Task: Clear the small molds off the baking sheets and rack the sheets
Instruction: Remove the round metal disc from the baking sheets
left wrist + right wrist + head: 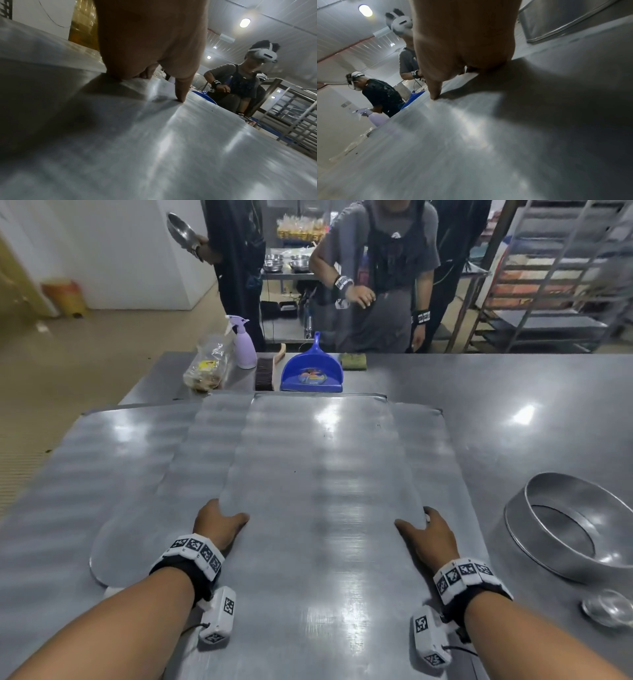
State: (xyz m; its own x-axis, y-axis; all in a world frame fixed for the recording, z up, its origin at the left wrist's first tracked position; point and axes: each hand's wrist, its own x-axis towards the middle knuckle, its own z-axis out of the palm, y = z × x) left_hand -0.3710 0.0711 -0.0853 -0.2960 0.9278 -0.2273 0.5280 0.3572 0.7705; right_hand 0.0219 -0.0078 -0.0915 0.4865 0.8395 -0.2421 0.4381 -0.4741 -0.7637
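Observation:
A bare metal baking sheet [318, 474] lies lengthwise in front of me, smeared by motion blur. My left hand [219, 522] grips its left long edge and my right hand [426, 530] grips its right long edge. In the left wrist view the thumb [181, 94] presses on the sheet [154, 148] while the fingers curl under the rim. The right wrist view shows the same hold, thumb [435, 92] on top of the sheet [471, 148]. No small molds lie on it. A wider grey sheet shape [113, 525] shows beneath and to the left, too blurred to separate.
A large round cake pan [575, 529] and a small round mold [608, 607] sit on the steel table [513, 392] to the right. A blue dustpan [311, 371], a brush, a purple spray bottle [245, 344] and a bag stand at the far edge. Two people stand beyond it. A tray rack [555, 268] stands far right.

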